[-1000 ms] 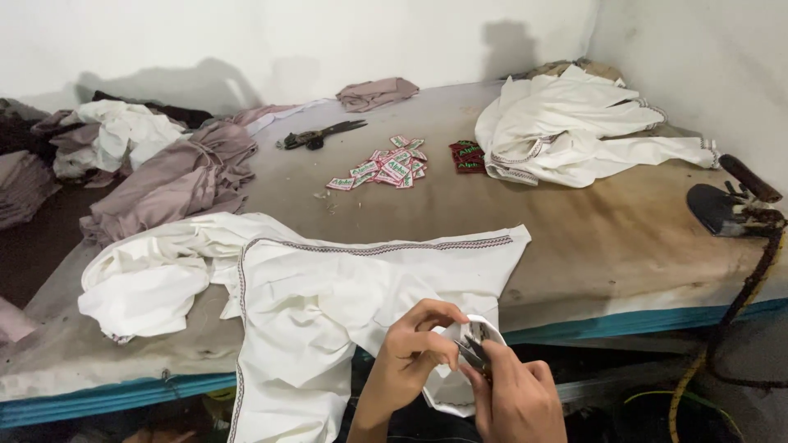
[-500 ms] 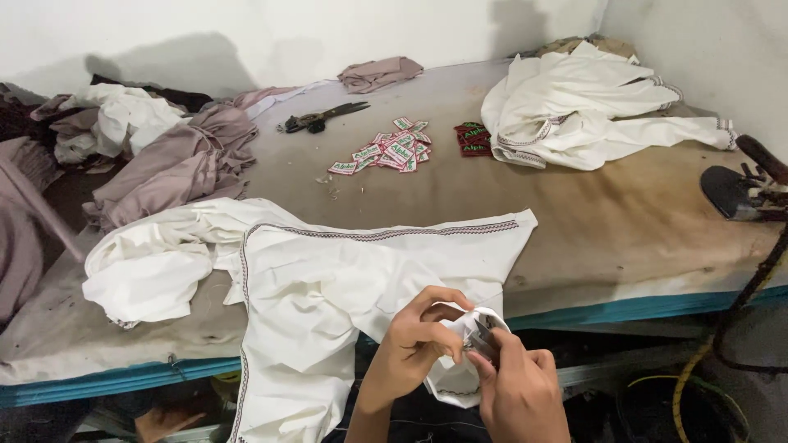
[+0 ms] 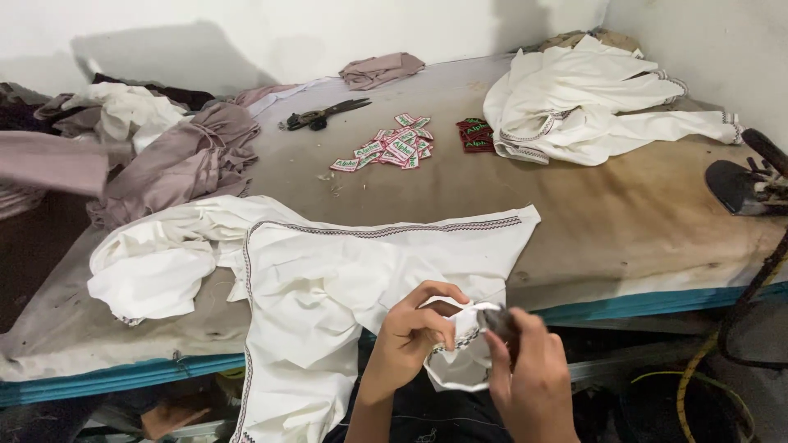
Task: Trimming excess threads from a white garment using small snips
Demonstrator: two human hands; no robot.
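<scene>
White garment (image 3: 328,279) lay spread over the front edge of the tabletop (image 3: 624,221), its lower part hanging off toward the person. Left hand (image 3: 414,332) was closed in a pinch on a bunched corner of the garment, fingers curled, thumb pressing the cloth. Right hand (image 3: 529,377) sat just beside it, fingers curled around a small dark object (image 3: 497,318); object was blurred, kind not clear, and it touched the same bunched corner. The held cloth sat between both hands, below the tabletop edge, with a dark stitched trim line showing at the pinch. Rest of the garment ran up and left from the hands, trim running along its top edge.

Scissors (image 3: 324,115) lay well apart at the back of the tabletop. Pile of small labels (image 3: 390,148), white with red and green, lay near the centre back, with a few dark red labels (image 3: 474,135) just beside them. Second white garment (image 3: 591,111) was heaped at the back right corner. Mauve cloth (image 3: 176,160) was piled at the left, more white cloth (image 3: 123,111) behind it. Small mauve piece (image 3: 382,70) lay by the wall. Dark iron-like tool (image 3: 743,184) sat at the right edge, partly cut off.
</scene>
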